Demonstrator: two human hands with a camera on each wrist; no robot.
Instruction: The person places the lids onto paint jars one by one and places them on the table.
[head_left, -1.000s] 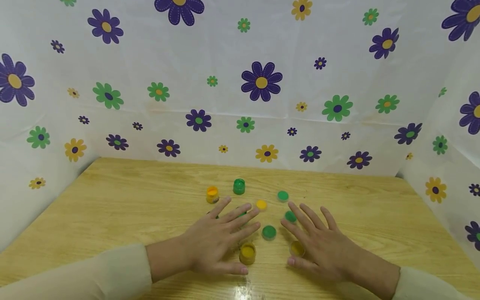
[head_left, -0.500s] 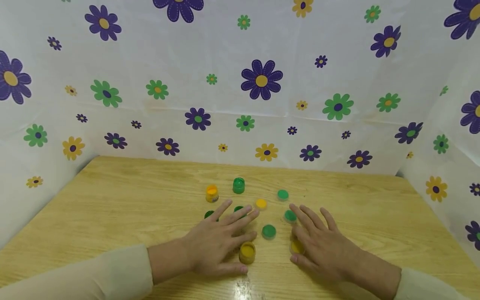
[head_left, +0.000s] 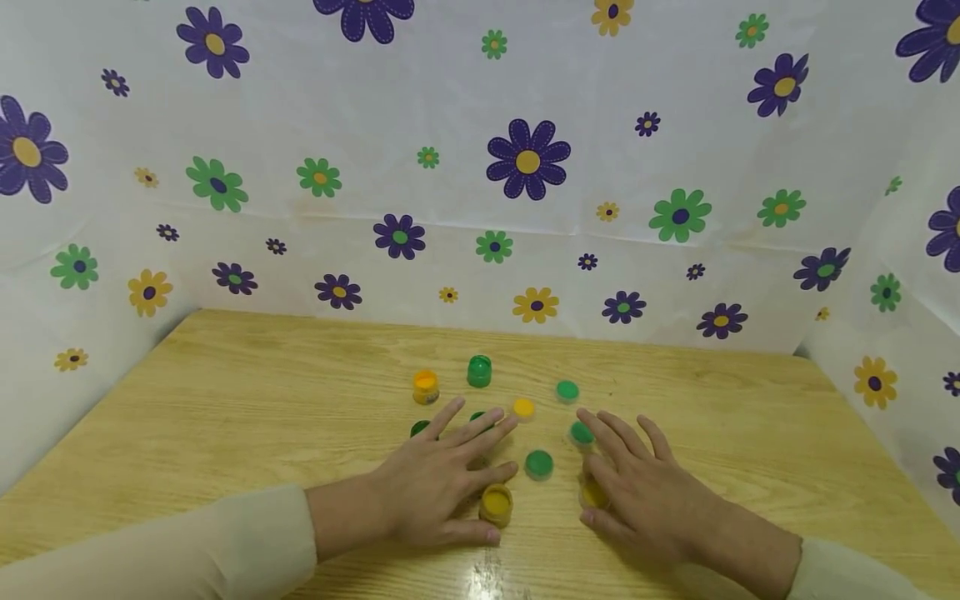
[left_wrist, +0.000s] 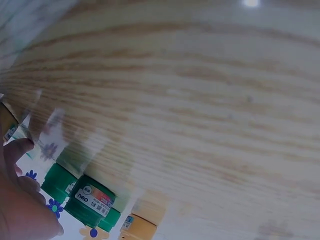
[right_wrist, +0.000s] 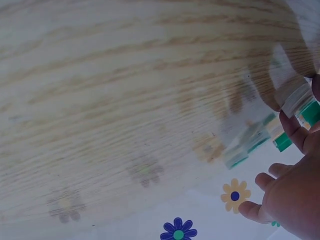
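In the head view, my left hand (head_left: 431,487) lies low over the table, its thumb and index finger on either side of an uncapped dark-yellow paint jar (head_left: 496,507). The other fingers stay spread above green paint jars (head_left: 422,428), partly covering them. My right hand (head_left: 652,492) pinches a dark-yellow jar lid (head_left: 595,493) between thumb and bent index finger, the remaining fingers stretched forward. In the right wrist view, a fingertip touches the clear rim of that lid (right_wrist: 295,100). A labelled green jar (left_wrist: 92,200) stands beyond the left hand in the left wrist view.
An orange-yellow jar (head_left: 425,387) and a green jar (head_left: 480,372) stand open farther back. Between the hands lie a green lid (head_left: 538,464), a yellow lid (head_left: 522,408) and further green lids (head_left: 567,391). Flowered cloth (head_left: 345,250) closes off the table's back and sides.
My left index finger has drawn in toward the dark-yellow jar. The right index finger has bent onto the dark-yellow lid. Jars and lids keep their places.
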